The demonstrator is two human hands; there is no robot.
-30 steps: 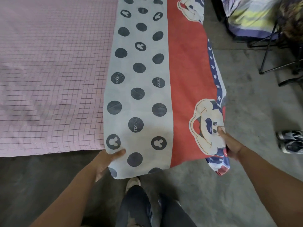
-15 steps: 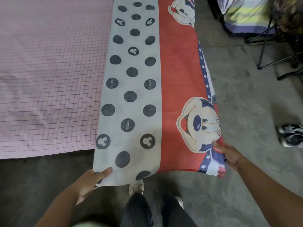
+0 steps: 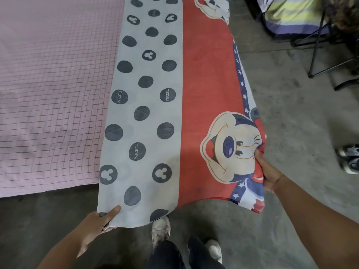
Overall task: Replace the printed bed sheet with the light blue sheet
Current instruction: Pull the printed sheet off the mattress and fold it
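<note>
At the bed's (image 3: pixel 48 113) near right corner | printed sheet (image 3: pixel 194 84) lies in a long strip | left hand (image 3: pixel 97 224) pinches its corner, right hand (image 3: pixel 269 171) grips its edge | stripping step; next, likely an even lift clear.
</note>
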